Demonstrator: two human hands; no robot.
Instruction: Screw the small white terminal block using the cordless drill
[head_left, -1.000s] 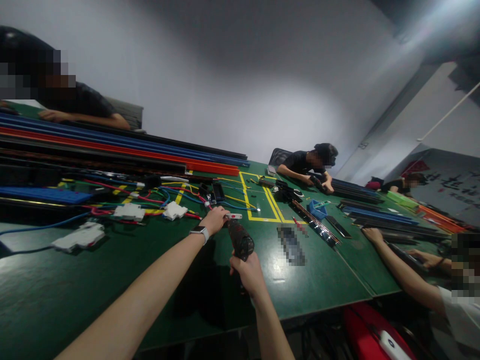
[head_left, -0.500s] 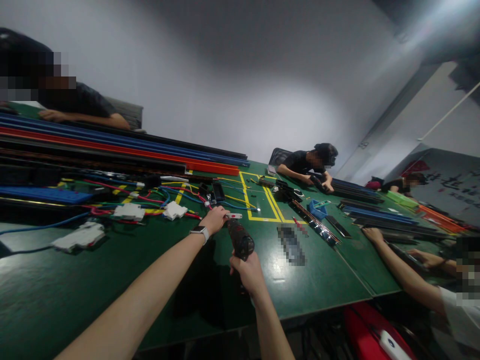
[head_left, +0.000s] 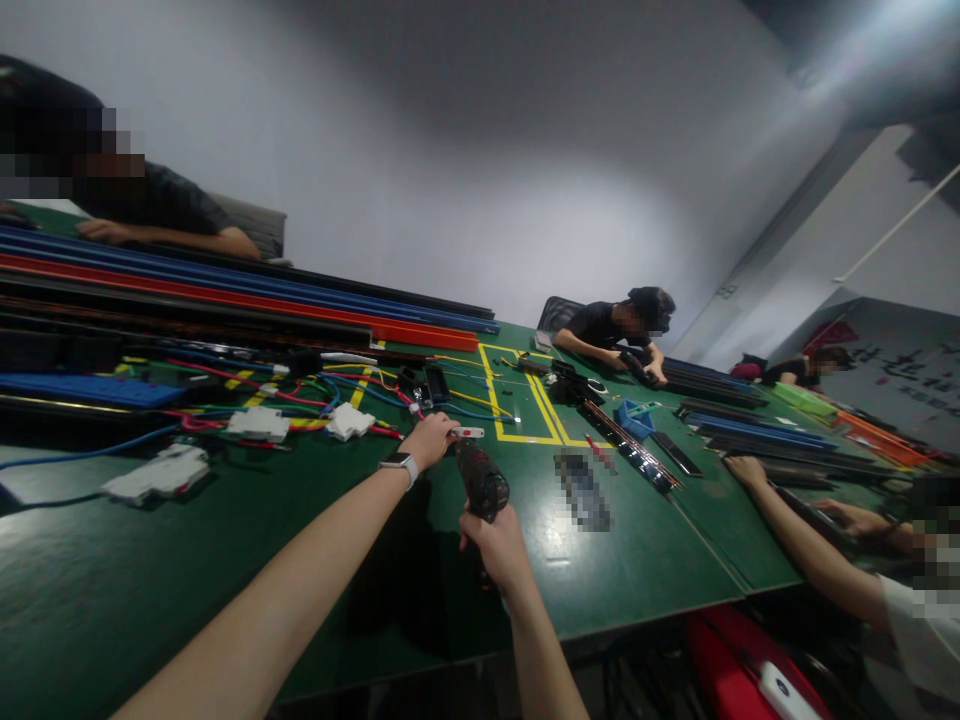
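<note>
My right hand is wrapped round the grip of a black power drill, whose front end points away from me, toward my left hand. My left hand, with a watch on its wrist, is closed at the drill's front end. A small white and red piece sticks out at its fingertips. Left of it, white breaker-like blocks with coloured wires lie on the green table. The drill's tip is too small to make out.
Long blue, red and black channels lie along the far left. Right of the drill are a blurred dark object, a dark rail and a blue basket. Another person's arm rests at the right; more people sit across the table.
</note>
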